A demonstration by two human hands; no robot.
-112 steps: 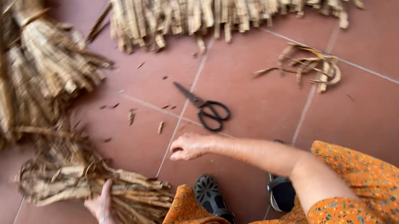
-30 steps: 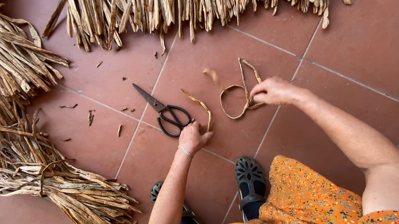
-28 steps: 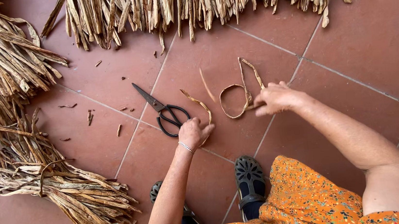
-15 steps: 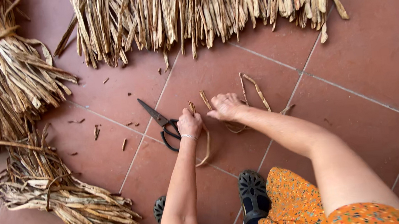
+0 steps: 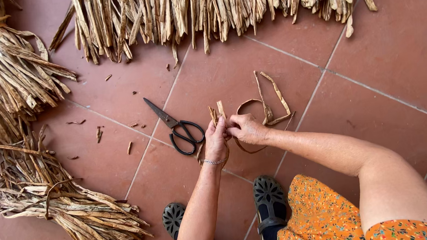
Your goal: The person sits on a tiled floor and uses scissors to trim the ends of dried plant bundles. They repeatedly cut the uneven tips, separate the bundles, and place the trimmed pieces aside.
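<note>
Two hands (image 5: 231, 134) hiding strip ends (image 5: 218, 111), bundles (image 5: 6, 77) cropped

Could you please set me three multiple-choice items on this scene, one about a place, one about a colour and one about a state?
1. Where do the scissors lie?
A. on the tiled floor, beside the left hand
B. on the tied bundle
C. in the right hand

2. What colour are the scissors' handles?
A. orange
B. black
C. white

3. How is the dried strip between the hands?
A. lying loose on the floor
B. cut in two
C. gripped by both hands

Answers: 1 A, they rest on a tile just beside the left hand. 2 B, both loops are black. 3 C, the left hand and the right hand both close on it.
</note>
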